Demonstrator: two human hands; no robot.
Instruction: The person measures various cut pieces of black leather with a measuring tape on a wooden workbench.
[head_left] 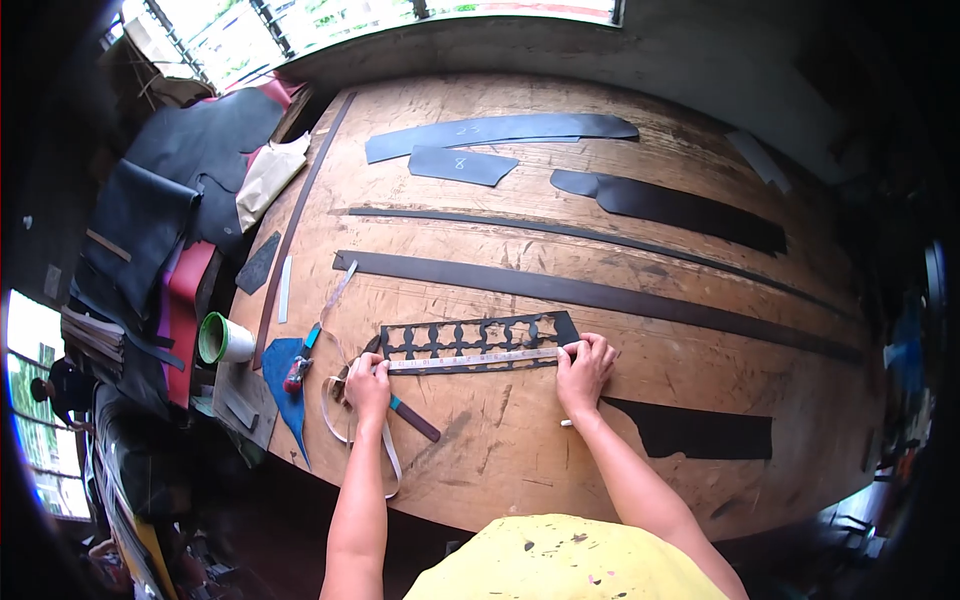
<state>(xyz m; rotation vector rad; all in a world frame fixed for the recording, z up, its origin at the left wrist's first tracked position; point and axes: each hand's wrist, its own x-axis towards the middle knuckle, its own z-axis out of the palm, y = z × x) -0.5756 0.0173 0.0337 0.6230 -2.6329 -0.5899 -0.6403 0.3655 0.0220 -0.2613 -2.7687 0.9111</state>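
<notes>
A white measuring tape (470, 359) is stretched along the lower edge of a black leather piece with cut-out openings (480, 328). My left hand (368, 384) pinches the tape at the piece's left end; its slack loops down beside my wrist. At the right end, my right hand (587, 370) has its fingers closed on the tape against the leather. A small white stick (567, 422) shows beside my right wrist. Close to my left hand lies a tool with a dark handle and teal collar (415, 418), partly hidden by the hand.
The wooden table (520, 425) bears long dark strips (560, 285), numbered leather pieces (463, 164) and a black piece (705, 430). On the left are a blue scrap (287, 390), another teal-and-red tool (300, 370), a green-rimmed white container (234, 343) and stacked leather hides (200, 150).
</notes>
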